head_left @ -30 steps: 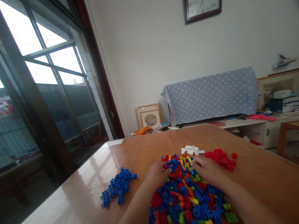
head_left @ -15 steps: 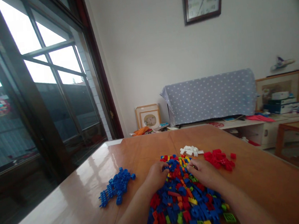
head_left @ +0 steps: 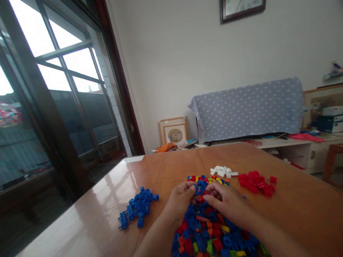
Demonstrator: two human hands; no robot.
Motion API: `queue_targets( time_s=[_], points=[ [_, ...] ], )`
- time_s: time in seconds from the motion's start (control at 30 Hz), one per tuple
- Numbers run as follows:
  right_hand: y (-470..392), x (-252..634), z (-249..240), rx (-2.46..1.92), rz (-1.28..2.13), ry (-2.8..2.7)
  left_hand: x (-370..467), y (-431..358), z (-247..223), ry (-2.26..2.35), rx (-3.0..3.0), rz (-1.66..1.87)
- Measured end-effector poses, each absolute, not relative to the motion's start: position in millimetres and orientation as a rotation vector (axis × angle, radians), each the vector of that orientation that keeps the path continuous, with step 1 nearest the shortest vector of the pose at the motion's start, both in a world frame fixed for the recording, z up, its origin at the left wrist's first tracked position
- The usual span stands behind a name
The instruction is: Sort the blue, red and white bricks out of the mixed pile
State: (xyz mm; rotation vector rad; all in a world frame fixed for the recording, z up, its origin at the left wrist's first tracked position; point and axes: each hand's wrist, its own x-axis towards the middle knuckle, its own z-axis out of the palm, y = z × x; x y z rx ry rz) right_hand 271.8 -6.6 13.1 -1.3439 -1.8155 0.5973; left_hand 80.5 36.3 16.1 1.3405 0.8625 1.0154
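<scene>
A large heap of mixed toy bricks [head_left: 207,234], mostly blue with red, orange, green and yellow, lies on the table in front of me. Over its far part, my left hand [head_left: 182,198] has its fingers curled beside blue pieces. Facing it from the right is my right hand [head_left: 222,196], fingers bent inward near red and blue pieces. Only a narrow gap parts the hands. What either hand's fingertips grip is too small to tell. Left of the heap lies a blue brick pile [head_left: 139,206]; white pieces [head_left: 223,171] and a red pile [head_left: 256,183] lie beyond and right.
The wooden table [head_left: 93,229] stretches ahead, with a white patch [head_left: 134,159] at its far left corner. Behind it stands a low white cabinet [head_left: 321,152] bearing a cloth-covered object [head_left: 248,111] and a framed picture [head_left: 175,134]. A wooden stool or chair [head_left: 334,161] stands at the right.
My right hand has moved left, toward my left hand, narrowing the gap between them. The view has turned slightly left, so the background appears further right.
</scene>
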Motion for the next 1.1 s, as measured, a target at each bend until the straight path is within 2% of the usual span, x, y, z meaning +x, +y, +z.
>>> queue_targets(
  time_s=[0.4,0.5,0.6,0.9,1.1],
  points=[
    [-8,256,5,-1.336,0.546,-1.923,77,20,14,0.882,1.270,1.024],
    [-8,260,6,-1.386,0.497,-1.909,56,38,16,1.097,1.482,1.143],
    [-4,265,2,-1.424,0.452,-1.884,28,57,13,1.561,1.778,1.241],
    [0,271,-2,-1.501,0.464,-1.923,-37,69,21,2.153,1.676,1.096],
    [4,275,-9,-1.470,0.435,-1.921,-88,51,22,2.374,1.641,1.143]
  ],
)
